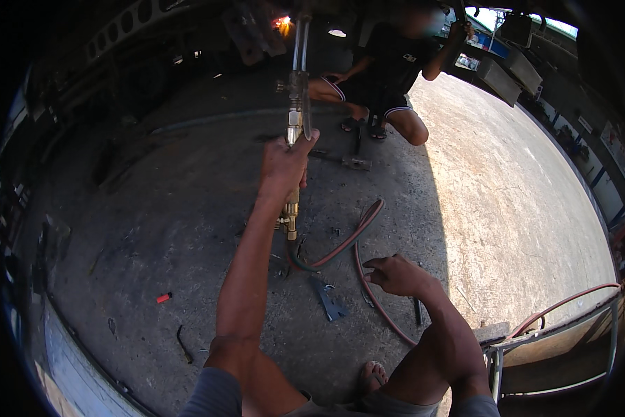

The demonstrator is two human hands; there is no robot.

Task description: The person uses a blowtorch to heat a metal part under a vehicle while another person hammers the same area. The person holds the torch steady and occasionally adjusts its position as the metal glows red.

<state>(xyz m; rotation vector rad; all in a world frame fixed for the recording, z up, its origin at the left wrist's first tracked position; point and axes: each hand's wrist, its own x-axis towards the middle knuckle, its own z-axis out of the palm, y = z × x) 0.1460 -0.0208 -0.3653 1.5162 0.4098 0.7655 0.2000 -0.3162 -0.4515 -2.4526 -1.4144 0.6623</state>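
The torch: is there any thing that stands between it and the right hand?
Yes, in this view the red and green hose loops between the right hand and the lower end of the torch. Whether it is level with that hand, I cannot tell. The left hand grips the torch directly.

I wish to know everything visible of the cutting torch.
The cutting torch is long and slender, apparently brass and silvery metal. Pale parallel tubes extend above its body, and a lever lies along its right side. The left hand grips its handle, holding it nearly upright in the picture. Red and green hoses appear to run from its lower brass fittings. Its tip is unclear; an orange glow shows beside the upper tubes.
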